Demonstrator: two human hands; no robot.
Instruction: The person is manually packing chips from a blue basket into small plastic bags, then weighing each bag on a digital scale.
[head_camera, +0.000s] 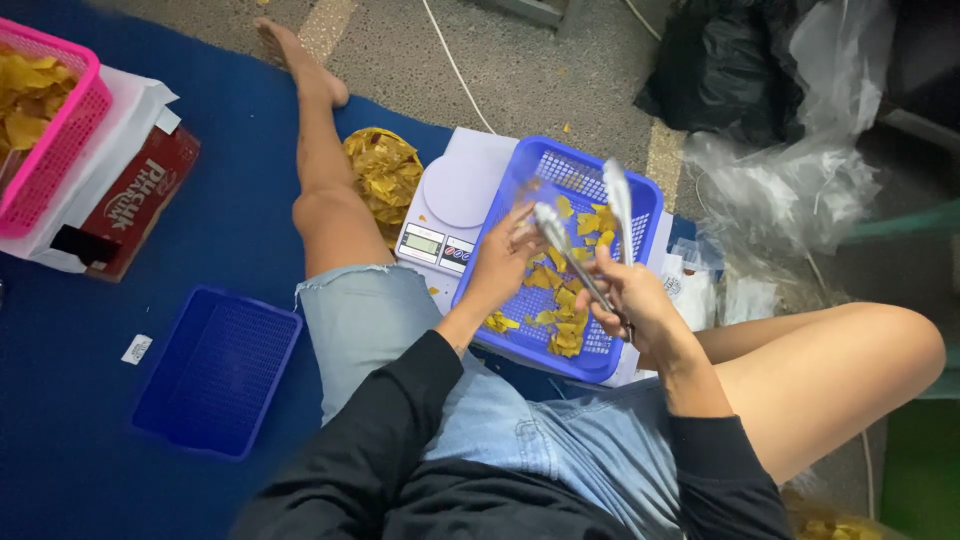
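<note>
Head view is looking down at a person sitting on a blue mat (90, 400). Near the middle of the frame, the right hand (632, 300) is clenching around metal tongs (590, 240). The tongs are pointing up and away toward the top of the frame, with their two arms spreading apart. The left hand (503, 262) is gripping the near edge of a blue basket (640, 190) holding yellow chips (562, 300). The basket is sitting partly on a white scale (450, 200). Farther, at the upper left, a pink basket (55, 150) is holding more chips.
</note>
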